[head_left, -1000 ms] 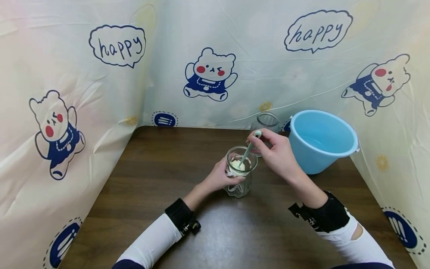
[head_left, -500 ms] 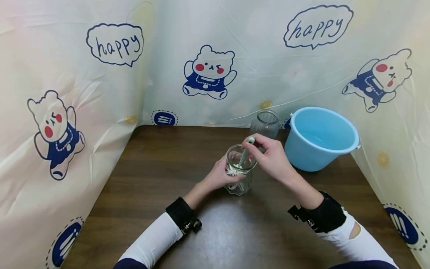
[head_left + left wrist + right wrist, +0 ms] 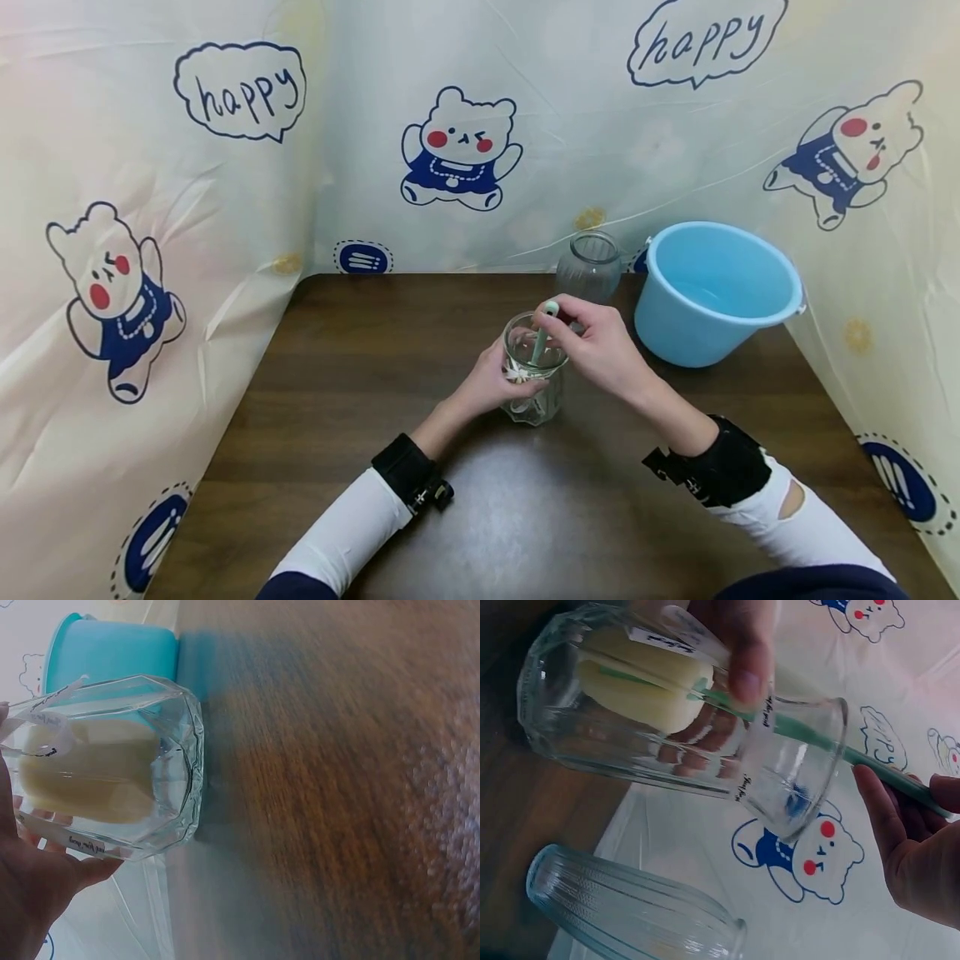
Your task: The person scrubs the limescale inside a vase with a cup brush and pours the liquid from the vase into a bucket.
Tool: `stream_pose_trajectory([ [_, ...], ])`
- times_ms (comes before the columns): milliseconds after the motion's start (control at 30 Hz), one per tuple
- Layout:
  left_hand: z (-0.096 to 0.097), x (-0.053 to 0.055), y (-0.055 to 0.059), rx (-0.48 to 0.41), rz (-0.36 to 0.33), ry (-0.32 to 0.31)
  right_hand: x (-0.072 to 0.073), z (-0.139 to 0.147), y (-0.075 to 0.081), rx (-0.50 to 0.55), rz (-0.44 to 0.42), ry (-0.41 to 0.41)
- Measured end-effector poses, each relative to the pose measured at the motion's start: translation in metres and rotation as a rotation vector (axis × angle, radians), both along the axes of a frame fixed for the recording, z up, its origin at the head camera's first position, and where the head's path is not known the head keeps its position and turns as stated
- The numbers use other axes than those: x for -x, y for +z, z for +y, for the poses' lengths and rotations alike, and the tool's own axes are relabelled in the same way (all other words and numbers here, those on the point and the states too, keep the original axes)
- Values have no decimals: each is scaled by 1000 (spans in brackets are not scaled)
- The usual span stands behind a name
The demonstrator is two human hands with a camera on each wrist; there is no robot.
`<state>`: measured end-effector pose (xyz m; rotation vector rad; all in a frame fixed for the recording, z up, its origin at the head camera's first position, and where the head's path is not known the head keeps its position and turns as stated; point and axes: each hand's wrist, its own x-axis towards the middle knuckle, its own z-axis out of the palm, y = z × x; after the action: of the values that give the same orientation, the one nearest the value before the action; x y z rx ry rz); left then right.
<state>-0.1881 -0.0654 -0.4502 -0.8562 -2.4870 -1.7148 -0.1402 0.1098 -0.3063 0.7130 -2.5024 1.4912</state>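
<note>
My left hand (image 3: 486,382) grips a clear faceted glass jar (image 3: 536,408) round its neck, where a printed ribbon is tied. The jar stands upright in the head view; whether its base touches the table I cannot tell. Inside it sits the cream sponge head (image 3: 656,701) of a sponge bottle brush, whose pale green handle (image 3: 541,343) rises through the mouth. With thumb and fingers my right hand (image 3: 600,348) pinches that handle near its top, just above the rim. In the left wrist view the sponge (image 3: 94,776) fills much of the jar's body, short of the bottom.
Behind my right hand stands a second, ribbed glass jar (image 3: 588,275) at the table's far edge. To its right is a light blue bucket (image 3: 701,337). A bear-printed curtain (image 3: 360,192) hangs round the wooden table (image 3: 352,375).
My right hand has moved down and a little left, pushing the brush deeper; the sponge has gone from the jar's neck down into its body. My left hand keeps its grip.
</note>
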Motion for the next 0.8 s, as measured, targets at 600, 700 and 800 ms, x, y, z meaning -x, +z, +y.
stream_pose_trajectory([
  [600,2,16,-27,6,33,3,19,11,-18,41,2,18],
  [700,1,20,-34,19,32,17,19,8,-29,-18,4,15],
  [800,1,21,-37,19,26,21,19,6,-32,-60,6,4],
])
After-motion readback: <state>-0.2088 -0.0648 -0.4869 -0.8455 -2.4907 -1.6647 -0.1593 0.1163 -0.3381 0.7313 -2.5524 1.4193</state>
